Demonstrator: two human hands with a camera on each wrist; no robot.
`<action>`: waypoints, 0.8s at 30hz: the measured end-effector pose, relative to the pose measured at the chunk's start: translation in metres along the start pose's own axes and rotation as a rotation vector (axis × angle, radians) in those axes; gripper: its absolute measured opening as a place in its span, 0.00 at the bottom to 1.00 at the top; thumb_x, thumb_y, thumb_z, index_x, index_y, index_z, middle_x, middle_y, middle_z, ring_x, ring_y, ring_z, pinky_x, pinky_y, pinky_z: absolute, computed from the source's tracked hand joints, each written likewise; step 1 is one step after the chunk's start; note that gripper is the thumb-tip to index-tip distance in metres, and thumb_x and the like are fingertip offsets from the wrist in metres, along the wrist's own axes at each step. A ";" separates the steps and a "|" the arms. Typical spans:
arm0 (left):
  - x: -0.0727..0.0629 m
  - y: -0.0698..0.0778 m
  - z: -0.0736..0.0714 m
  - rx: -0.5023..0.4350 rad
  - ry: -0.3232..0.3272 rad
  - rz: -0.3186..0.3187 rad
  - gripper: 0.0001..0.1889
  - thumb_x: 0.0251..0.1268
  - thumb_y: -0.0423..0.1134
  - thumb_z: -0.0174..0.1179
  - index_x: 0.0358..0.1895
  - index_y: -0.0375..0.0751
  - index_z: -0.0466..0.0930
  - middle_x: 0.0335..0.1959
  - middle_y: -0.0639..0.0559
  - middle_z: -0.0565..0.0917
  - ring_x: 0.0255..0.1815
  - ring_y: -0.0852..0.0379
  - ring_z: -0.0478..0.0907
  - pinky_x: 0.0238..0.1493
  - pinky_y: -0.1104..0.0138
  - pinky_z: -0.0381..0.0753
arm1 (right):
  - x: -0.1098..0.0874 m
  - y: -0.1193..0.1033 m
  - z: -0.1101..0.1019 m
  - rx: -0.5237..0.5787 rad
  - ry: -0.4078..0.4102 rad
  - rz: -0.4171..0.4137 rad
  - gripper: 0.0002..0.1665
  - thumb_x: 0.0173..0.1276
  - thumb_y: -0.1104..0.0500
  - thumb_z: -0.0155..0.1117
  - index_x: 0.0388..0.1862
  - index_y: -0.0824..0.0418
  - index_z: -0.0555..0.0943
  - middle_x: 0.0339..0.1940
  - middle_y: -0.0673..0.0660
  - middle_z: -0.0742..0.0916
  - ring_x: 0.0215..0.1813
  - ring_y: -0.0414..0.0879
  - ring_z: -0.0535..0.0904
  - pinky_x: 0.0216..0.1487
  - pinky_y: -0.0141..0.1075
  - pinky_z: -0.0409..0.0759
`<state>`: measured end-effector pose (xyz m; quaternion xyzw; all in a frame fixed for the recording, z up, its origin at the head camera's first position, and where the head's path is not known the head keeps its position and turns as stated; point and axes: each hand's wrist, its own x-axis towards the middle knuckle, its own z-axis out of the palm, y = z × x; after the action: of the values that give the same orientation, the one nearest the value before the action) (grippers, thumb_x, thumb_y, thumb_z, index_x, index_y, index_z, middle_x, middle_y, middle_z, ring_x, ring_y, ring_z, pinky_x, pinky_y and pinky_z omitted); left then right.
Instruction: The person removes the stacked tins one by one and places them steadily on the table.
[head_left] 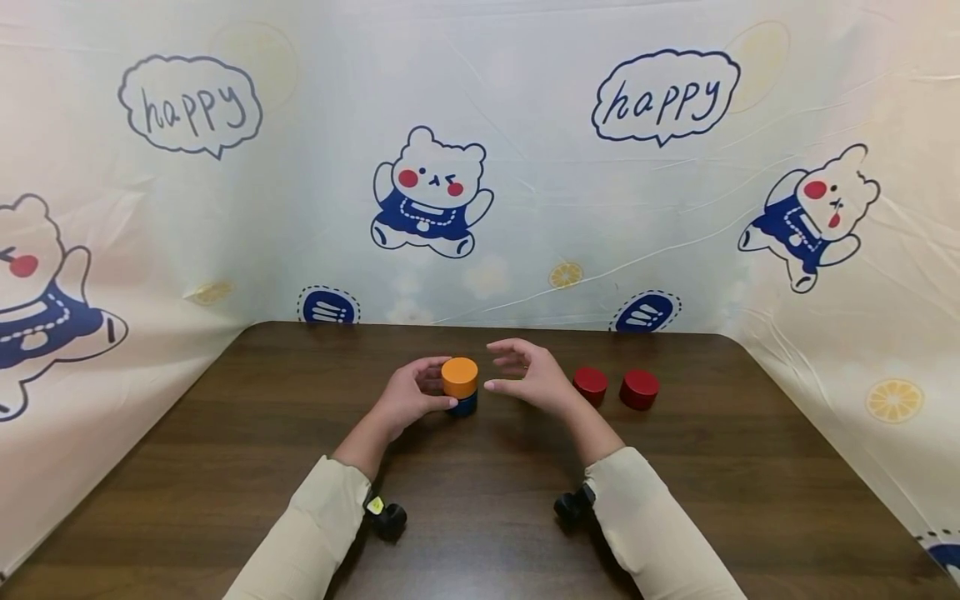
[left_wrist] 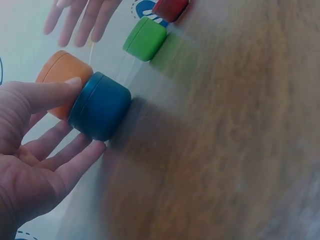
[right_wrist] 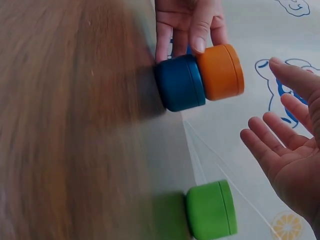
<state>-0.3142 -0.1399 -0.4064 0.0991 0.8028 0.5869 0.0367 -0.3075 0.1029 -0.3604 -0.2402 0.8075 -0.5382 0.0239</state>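
An orange round tin [head_left: 460,377] stands on top of a blue round tin [head_left: 467,407] on the table, both small, with a lid seam. My left hand [head_left: 405,397] holds this stack from the left. In the left wrist view its thumb [left_wrist: 57,95] lies across the orange tin, tip at the seam between the two, while the other fingers reach round the far side. To the right of the stack hovers my right hand [head_left: 534,379], apart from it, fingers spread and holding nothing. A green round tin [right_wrist: 210,210] appears in both wrist views; the right hand hides it in the head view.
Two red round tins [head_left: 590,386] [head_left: 639,390] stand on the dark wooden table [head_left: 480,517] to the right, beyond the right wrist. A printed cloth [head_left: 525,192] with bears hangs behind the table and along both sides. Each wrist carries a small black camera [head_left: 390,521].
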 end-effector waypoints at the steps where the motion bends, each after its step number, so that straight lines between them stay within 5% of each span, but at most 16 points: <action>1: 0.000 -0.001 0.000 -0.001 -0.001 -0.001 0.34 0.53 0.29 0.72 0.66 0.45 0.72 0.60 0.43 0.78 0.58 0.43 0.76 0.62 0.49 0.72 | -0.001 -0.005 0.002 -0.005 -0.004 0.001 0.33 0.60 0.64 0.73 0.64 0.63 0.74 0.63 0.62 0.78 0.64 0.61 0.74 0.63 0.53 0.72; 10: -0.001 -0.004 -0.002 0.003 0.011 -0.014 0.32 0.52 0.27 0.72 0.63 0.44 0.74 0.59 0.44 0.79 0.57 0.45 0.77 0.61 0.51 0.74 | 0.000 -0.026 0.022 -0.019 -0.065 0.004 0.31 0.62 0.66 0.70 0.63 0.68 0.72 0.62 0.66 0.78 0.62 0.62 0.75 0.62 0.53 0.73; 19: 0.000 -0.003 -0.001 0.009 0.005 -0.013 0.31 0.52 0.27 0.72 0.62 0.45 0.75 0.57 0.46 0.80 0.56 0.47 0.78 0.59 0.54 0.75 | 0.024 0.020 0.037 -0.039 -0.011 -0.006 0.31 0.59 0.59 0.75 0.61 0.57 0.77 0.58 0.55 0.82 0.56 0.50 0.81 0.57 0.43 0.79; 24: 0.001 -0.003 -0.001 0.013 0.006 -0.018 0.31 0.53 0.28 0.72 0.62 0.44 0.75 0.57 0.45 0.80 0.57 0.46 0.78 0.60 0.53 0.75 | 0.023 0.019 0.039 -0.089 0.018 0.017 0.26 0.59 0.57 0.75 0.57 0.55 0.80 0.54 0.52 0.84 0.52 0.47 0.82 0.55 0.41 0.80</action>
<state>-0.3154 -0.1420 -0.4090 0.0903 0.8075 0.5816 0.0388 -0.3235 0.0659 -0.3888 -0.2295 0.8328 -0.5037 0.0104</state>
